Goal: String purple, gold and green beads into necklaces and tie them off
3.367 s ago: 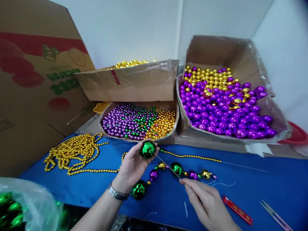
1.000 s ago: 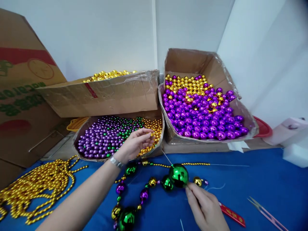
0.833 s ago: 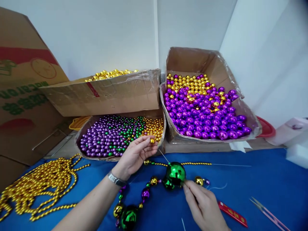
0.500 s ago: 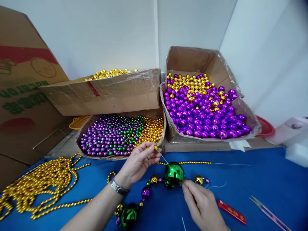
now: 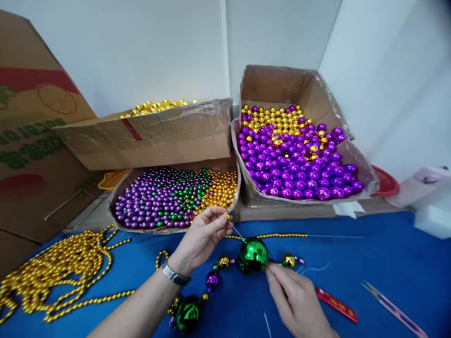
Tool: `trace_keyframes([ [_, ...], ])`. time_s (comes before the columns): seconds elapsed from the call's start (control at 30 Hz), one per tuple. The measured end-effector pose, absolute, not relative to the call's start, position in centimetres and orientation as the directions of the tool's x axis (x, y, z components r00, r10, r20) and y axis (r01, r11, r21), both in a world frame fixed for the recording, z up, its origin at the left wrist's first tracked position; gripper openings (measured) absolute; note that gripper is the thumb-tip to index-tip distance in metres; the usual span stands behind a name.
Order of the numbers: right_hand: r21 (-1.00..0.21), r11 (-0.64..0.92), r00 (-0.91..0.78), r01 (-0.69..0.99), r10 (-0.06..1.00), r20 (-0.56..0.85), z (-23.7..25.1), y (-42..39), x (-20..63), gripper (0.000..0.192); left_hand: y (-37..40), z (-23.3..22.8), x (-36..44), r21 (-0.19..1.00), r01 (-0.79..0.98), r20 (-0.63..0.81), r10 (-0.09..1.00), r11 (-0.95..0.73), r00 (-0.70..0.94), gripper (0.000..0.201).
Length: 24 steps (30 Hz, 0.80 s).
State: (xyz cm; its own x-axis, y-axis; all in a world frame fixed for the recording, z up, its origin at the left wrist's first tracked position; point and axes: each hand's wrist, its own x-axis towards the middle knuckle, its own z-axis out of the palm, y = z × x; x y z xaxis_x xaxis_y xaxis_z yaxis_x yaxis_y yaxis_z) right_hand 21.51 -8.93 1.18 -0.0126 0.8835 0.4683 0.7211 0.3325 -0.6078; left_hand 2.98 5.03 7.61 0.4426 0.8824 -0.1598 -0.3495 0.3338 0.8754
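Two hands meet at lower centre: the left hand (image 5: 201,237) pinches a small gold bead (image 5: 228,217) at the needle (image 5: 237,231), the right hand (image 5: 296,300) pinches behind the large green bead (image 5: 252,254); carton print is unreadable.

Left hand (image 5: 200,237): bare, no glove, no ring visible. Left wrist: metal-link wristwatch band (image 5: 175,275), silver links with dark edge, snug fit. Left forearm (image 5: 141,307): bare, no sleeve in frame. Right hand (image 5: 299,305): bare, no ring, no watch visible; wrist cut by frame edge. Nails short, unpainted.
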Motion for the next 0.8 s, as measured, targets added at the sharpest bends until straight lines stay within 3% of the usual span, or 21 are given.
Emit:
trace_keyframes([
  [0.1, -0.592, 0.331, -0.025, 0.735, 0.885, 0.465, 1.3, -9.1, 21.6, 0.02, 5.1, 7.8, 3.0, 0.909, -0.308, -0.129, 0.892, 0.281, 0.434, 0.017],
  [0.3, -0.609, 0.309, -0.004, 0.73, 0.894, 0.449, 0.9, -9.2, 21.5, 0.019, 3.6, 8.1, 3.9, 0.997, -0.077, 0.01, 0.915, 0.023, 0.404, 0.025],
  [0.6, -0.705, 0.155, 0.08, 0.692, 0.954, 0.288, -0.3, -9.8, 22.0, 0.02, 1.5, 6.7, 5.6, 0.986, 0.004, -0.149, 0.855, 0.169, 0.496, 0.023],
  [0.8, -0.748, 0.067, 0.055, 0.66, 0.989, 0.137, -2.3, -10.8, 22.4, 0.016, 0.9, 5.3, 6.7, 0.992, 0.097, -0.115, 0.864, 0.076, 0.491, 0.022],
])
